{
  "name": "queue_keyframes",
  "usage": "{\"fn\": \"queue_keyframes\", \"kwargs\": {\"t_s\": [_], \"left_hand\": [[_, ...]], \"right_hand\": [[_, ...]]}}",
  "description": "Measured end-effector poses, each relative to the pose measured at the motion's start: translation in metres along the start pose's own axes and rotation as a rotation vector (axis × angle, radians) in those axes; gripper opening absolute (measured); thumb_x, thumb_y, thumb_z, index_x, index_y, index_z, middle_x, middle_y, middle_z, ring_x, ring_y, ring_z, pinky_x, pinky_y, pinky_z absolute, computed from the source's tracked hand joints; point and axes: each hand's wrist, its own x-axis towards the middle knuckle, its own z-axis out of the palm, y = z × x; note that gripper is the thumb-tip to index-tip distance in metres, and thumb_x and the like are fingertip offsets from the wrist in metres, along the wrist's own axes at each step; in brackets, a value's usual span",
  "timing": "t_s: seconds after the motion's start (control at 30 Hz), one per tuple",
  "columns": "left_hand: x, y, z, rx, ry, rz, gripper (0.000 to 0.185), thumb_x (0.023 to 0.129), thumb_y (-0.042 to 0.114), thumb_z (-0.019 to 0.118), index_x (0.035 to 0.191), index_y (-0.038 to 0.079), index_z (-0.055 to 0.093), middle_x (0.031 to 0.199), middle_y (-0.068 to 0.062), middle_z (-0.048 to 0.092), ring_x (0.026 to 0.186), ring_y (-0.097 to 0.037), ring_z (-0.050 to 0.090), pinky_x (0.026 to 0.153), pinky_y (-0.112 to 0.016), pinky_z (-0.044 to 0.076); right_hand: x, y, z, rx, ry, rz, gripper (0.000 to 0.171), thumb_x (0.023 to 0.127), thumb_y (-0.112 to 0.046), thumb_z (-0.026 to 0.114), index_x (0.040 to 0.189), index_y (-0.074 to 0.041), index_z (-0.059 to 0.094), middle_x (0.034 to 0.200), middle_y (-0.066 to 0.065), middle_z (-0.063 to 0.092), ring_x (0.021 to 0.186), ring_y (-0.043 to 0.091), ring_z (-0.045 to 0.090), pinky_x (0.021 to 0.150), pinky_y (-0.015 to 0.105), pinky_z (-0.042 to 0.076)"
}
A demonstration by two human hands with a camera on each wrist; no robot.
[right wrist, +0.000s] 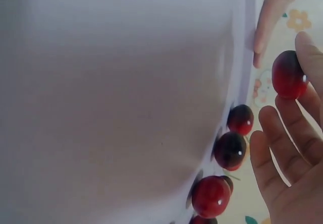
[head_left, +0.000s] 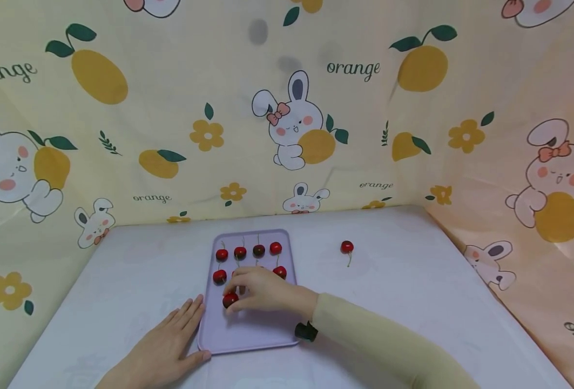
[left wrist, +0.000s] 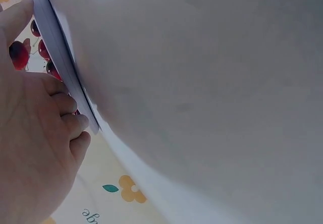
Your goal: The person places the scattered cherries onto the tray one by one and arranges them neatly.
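A lilac tray [head_left: 250, 339] lies on the white table and bears several dark red cherries in two rows, such as the cherry [head_left: 275, 248] at its far right corner. My right hand [head_left: 267, 292] reaches over the tray and pinches a cherry [right wrist: 289, 75] between thumb and fingers, in front of the second row. Part of that row is hidden behind the hand. My left hand [head_left: 167, 340] rests beside the tray, its fingers straight, touching the left edge and the near left corner. In the left wrist view, its fingertips [left wrist: 79, 125] meet the tray rim.
One loose cherry [head_left: 347, 247] with a stem lies on the table [head_left: 389, 281] to the right of the tray. A patterned cloth [head_left: 209, 178] with rabbits and oranges hangs behind the table and at its sides. A black strap piece [head_left: 306, 331] shows under the right wrist.
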Motion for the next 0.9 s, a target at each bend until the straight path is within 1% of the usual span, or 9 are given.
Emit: {"fn": "queue_keyframes", "kwargs": {"t_s": [0.2, 0.37, 0.47, 0.57, 0.7, 0.9], "left_hand": [[-0.001, -0.001, 0.0, 0.011, 0.01, 0.016, 0.093, 0.097, 0.068, 0.055, 0.154, -0.004, 0.045, 0.164, -0.017, 0.039, 0.15, -0.037, 0.039, 0.119, -0.054, 0.036], [-0.002, -0.001, -0.001, 0.015, 0.014, 0.029, 0.091, 0.098, 0.067, 0.055, 0.154, -0.004, 0.045, 0.164, -0.017, 0.039, 0.15, -0.037, 0.039, 0.119, -0.054, 0.036], [-0.001, -0.002, -0.002, 0.005, 0.001, 0.028, 0.091, 0.098, 0.067, 0.055, 0.154, -0.004, 0.044, 0.164, -0.017, 0.039, 0.15, -0.038, 0.039, 0.119, -0.054, 0.036], [-0.001, -0.002, -0.002, -0.004, 0.002, 0.028, 0.091, 0.098, 0.067, 0.055, 0.154, -0.004, 0.045, 0.164, -0.017, 0.039, 0.15, -0.038, 0.039, 0.119, -0.055, 0.036], [0.0, -0.002, -0.003, -0.014, -0.005, 0.024, 0.092, 0.098, 0.067, 0.055, 0.154, -0.005, 0.045, 0.164, -0.018, 0.039, 0.15, -0.039, 0.039, 0.118, -0.056, 0.037], [0.004, -0.001, -0.004, -0.062, -0.086, -0.04, 0.096, 0.096, 0.071, 0.055, 0.156, -0.003, 0.042, 0.165, -0.017, 0.037, 0.152, -0.038, 0.034, 0.121, -0.057, 0.033]], "right_hand": [[0.008, 0.001, 0.007, -0.026, -0.039, 0.032, 0.035, 0.086, -0.042, 0.086, 0.114, -0.024, 0.079, 0.099, -0.016, 0.064, 0.08, -0.001, 0.055, 0.069, 0.01, 0.048], [0.014, 0.001, 0.013, -0.053, -0.07, 0.028, 0.035, 0.085, -0.043, 0.087, 0.113, -0.023, 0.079, 0.097, -0.015, 0.064, 0.075, -0.002, 0.053, 0.065, 0.011, 0.046], [0.018, 0.001, 0.015, -0.064, -0.081, 0.013, 0.035, 0.084, -0.043, 0.087, 0.112, -0.022, 0.08, 0.097, -0.015, 0.065, 0.075, -0.003, 0.053, 0.066, 0.01, 0.046], [0.02, 0.0, 0.017, -0.062, -0.084, 0.006, 0.034, 0.084, -0.041, 0.088, 0.11, -0.021, 0.08, 0.097, -0.014, 0.066, 0.077, -0.003, 0.054, 0.068, 0.01, 0.046], [0.023, 0.0, 0.021, -0.074, -0.088, 0.02, 0.033, 0.083, -0.041, 0.089, 0.108, -0.022, 0.08, 0.094, -0.016, 0.066, 0.077, -0.004, 0.054, 0.068, 0.009, 0.046], [0.027, -0.005, 0.023, -0.098, -0.082, 0.062, 0.033, 0.081, -0.043, 0.09, 0.106, -0.024, 0.079, 0.088, -0.016, 0.065, 0.076, -0.003, 0.054, 0.065, 0.011, 0.045]]}}
